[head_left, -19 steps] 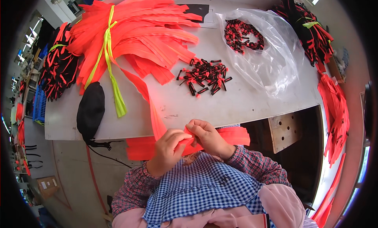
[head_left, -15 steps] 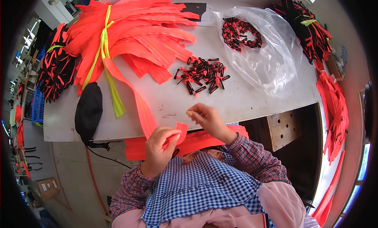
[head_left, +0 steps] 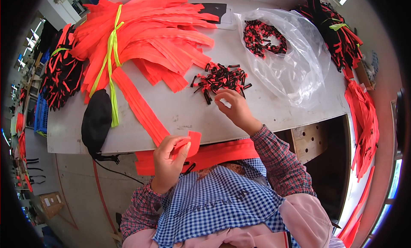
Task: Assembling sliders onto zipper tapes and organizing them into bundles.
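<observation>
1. Table [head_left: 265,116]: white; stock is spread across its far half.
2. Bundle [head_left: 150,38]: red strips, placed far left, bound with a yellow tie [head_left: 112,49].
3. Bag [head_left: 299,72]: clear plastic, laid far right; more red-and-black pieces are seen in it.
4. Dark bundles: one [head_left: 64,79] is placed at the left, one [head_left: 336,38] at the far right; both are tied.
5. Lap strip [head_left: 224,150]: red, laid crosswise between table edge and apron [head_left: 214,201].
6. Strip [head_left: 139,111]: red, run from the bundle's near side across the table to the left hand. Its earlier curve has been straightened; it is now laid nearly flat.
7. Pouch [head_left: 96,119]: black, placed left of the strip.
8. Pile [head_left: 220,79]: small red-and-black pieces, heaped mid-table, left of the bag.
9. Left hand [head_left: 168,160]: narrow, closed on the strip, whose end [head_left: 195,143] is turned up beside the thumb.
10. Right hand [head_left: 234,109]: taken off the strip and moved to the pile's near edge; fingers narrowly curled. Whether a piece is pinched cannot be told. The strip is thus judged to be held one-handed.
11. Small black piece [head_left: 191,167]: seen just beside the left hand, at the near side.
</observation>
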The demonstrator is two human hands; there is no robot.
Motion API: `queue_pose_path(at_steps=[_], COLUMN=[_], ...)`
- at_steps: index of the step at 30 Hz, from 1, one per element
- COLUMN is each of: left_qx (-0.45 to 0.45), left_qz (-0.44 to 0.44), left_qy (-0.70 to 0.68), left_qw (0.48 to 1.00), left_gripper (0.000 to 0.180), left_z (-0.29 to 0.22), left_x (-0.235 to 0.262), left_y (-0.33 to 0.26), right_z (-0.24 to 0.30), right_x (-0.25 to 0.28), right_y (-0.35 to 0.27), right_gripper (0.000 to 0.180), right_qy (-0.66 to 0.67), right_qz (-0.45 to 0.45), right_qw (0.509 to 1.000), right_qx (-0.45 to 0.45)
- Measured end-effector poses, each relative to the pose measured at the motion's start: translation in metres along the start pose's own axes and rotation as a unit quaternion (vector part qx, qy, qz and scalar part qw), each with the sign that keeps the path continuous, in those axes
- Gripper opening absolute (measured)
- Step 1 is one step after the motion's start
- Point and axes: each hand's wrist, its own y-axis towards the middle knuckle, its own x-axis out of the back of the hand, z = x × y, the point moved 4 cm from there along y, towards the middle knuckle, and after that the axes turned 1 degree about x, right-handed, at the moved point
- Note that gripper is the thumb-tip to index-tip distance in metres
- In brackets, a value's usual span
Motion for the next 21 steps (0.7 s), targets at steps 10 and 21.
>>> queue_pose_path(at_steps=[10, 21], left_qx=[-0.011, -0.061], left_qz=[0.021, 0.044], left_qy=[-0.015, 0.003], left_qw=[1.000, 0.997], left_gripper=[0.018, 0.020], left_z=[-0.015, -0.020], left_x=[-0.009, -0.018], left_y=[0.011, 0.004], right_z=[0.101, 0.123], right_x=[0.024, 0.025], right_y=[-0.048, -0.047], right_gripper=[0.018, 0.020], right_qy=[0.509, 0.332], right_qz=[0.084, 0.066], right_qw=[0.829, 0.931], right_qx=[-0.216, -0.138])
